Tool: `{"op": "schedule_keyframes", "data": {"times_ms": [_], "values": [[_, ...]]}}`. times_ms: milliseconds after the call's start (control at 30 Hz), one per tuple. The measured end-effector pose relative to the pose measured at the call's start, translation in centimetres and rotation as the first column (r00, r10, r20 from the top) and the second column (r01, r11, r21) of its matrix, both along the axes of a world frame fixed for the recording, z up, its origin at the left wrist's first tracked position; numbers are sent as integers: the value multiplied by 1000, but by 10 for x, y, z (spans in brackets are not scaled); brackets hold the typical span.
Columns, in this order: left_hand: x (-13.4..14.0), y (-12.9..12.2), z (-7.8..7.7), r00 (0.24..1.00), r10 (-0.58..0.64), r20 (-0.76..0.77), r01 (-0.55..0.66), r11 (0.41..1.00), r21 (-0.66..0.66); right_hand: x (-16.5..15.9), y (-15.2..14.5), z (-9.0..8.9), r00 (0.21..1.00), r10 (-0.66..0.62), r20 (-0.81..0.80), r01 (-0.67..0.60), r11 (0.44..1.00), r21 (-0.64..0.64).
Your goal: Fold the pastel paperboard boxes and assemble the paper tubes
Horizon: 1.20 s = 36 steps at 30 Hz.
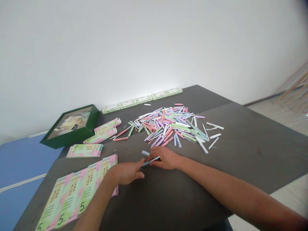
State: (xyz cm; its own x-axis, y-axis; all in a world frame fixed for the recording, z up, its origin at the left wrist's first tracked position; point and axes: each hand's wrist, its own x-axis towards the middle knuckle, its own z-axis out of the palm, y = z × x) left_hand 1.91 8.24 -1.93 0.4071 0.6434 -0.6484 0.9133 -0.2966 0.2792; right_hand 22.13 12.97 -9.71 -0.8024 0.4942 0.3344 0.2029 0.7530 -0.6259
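Note:
In the head view, a slim light blue and white pen point(151, 162) lies between my two hands, low over the dark table. My right hand point(166, 157) pinches it with bent fingers and thumb. The fingertips of my left hand point(128, 171) touch the pen's left end, while the left thumb stands apart below. A short light blue pen piece point(145, 153) lies just beyond my right fingertips. Farther back spreads a loose heap of pastel pens and pen parts point(166, 125) in pink, green, purple, blue and white.
Printed pink and green packs point(71, 189) lie in a row at the front left, partly behind my left forearm. More packs point(84, 150) lie beyond them. A green box point(79, 133) stands at the left edge. Pale green boxes point(144, 99) line the wall.

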Motion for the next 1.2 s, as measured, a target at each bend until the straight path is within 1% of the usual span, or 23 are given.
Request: {"op": "schedule_keyframes", "data": {"times_ms": [133,300,400,633,733,967,1100,1200], "values": [[7,0,0,998,-19,-53,18,1000,-25,-1,-2,0,999,-33,37,33,999,8],[7,-3,2,997,-24,-70,21,999,-43,0,-3,2,993,-91,76,92,996,-1],[5,-4,1,998,-25,-62,22,998,-52,-1,-4,4,988,-129,85,131,991,-17],[0,-6,-2,1000,-11,-5,11,998,-58,0,-5,8,974,-169,149,176,984,-40],[1,-6,-2,1000,-4,12,5,998,-69,1,-6,8,967,-165,193,166,986,8],[-1,-6,-5,1000,9,20,-7,997,-81,0,-13,9,941,-178,289,118,970,213],[-1,-7,-6,1000,13,7,-12,996,-93,-4,-19,8,925,-189,330,90,952,293],[-1,-7,-5,1000,10,-15,-11,992,-122,-5,-20,7,918,-198,342,86,944,318]]}}
